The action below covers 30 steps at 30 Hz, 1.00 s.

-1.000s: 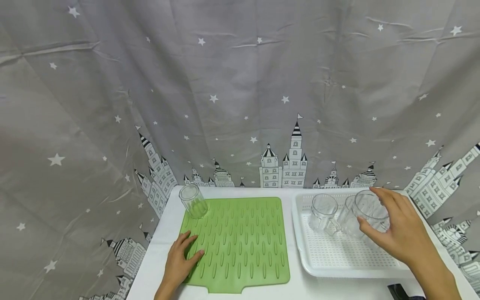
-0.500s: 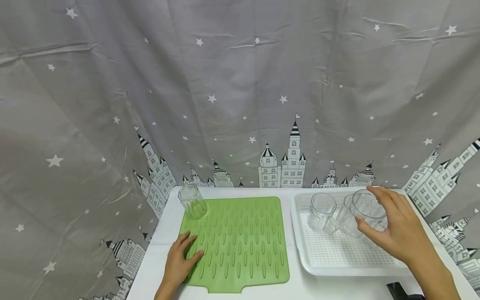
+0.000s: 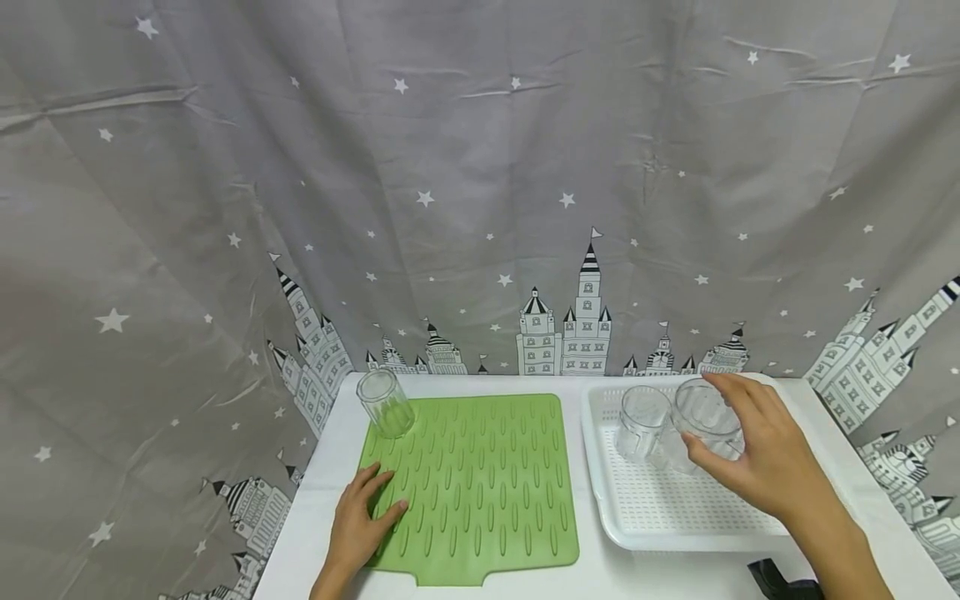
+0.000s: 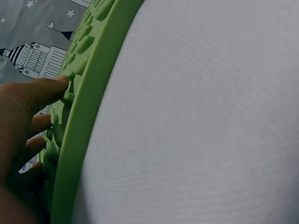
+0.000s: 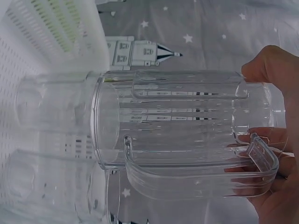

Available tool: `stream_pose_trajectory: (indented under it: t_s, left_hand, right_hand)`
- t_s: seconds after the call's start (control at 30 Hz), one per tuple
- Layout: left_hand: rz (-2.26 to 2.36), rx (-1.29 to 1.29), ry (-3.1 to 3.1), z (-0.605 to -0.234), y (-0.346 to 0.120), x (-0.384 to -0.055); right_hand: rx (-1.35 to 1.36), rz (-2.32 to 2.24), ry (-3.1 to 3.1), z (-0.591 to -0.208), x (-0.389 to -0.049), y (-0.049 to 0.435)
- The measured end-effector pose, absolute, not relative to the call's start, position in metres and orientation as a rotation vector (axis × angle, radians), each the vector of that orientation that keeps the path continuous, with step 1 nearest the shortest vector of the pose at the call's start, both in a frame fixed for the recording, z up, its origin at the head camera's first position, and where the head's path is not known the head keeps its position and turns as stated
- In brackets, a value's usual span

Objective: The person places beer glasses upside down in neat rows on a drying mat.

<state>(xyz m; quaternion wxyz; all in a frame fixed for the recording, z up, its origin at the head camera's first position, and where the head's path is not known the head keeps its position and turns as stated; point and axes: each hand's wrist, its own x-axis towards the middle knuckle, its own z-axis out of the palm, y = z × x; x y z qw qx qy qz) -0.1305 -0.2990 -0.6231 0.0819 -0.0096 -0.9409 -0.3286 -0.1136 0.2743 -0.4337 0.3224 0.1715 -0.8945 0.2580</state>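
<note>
Leftward over the tray (image 3: 697, 542), together with my right hand (image 3: 759, 442), the mug (image 5: 177, 126) is shifting since the earlier frame. I am holding it by its upper end, thumb pressing one side and fingers bracing the opposite side; some of them are showing through the clear wall beside the handle (image 5: 201, 184), and I cannot tell whether any is hooking through it. I am judging it stiff, moderately heavy for its bulk, slick if damp, and liable to chip or crack on a knock. A sure hold would be wrapping the body below that end, or taking the handle, rather than pinching high on smooth glass. Beneath and beside it, other mugs (image 3: 642, 423) are standing in the tray, close enough that I should be minding a clink; whether anything is touching, I cannot tell.

My left hand (image 3: 358, 521) is resting at the left edge of the green mat (image 3: 472, 483), fingers loosely spread and holding nothing. Raised ridges are covering that mat, so it should be gripping well, and a glass (image 3: 386, 404) is standing at its far left corner. Mat and tray are lying side by side on the white table (image 3: 615, 575); behind, a grey curtain (image 3: 480, 167) with stars and castles is hanging.
</note>
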Motion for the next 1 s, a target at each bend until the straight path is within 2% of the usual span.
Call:
stream_pose_trajectory:
  t_s: [1.0]
  left_hand:
    - [-0.971,-0.039,-2.775,-0.626,-0.299,-0.131]
  right_hand:
    - [0.543,0.806,-2.393,-0.437,-0.145,0.196]
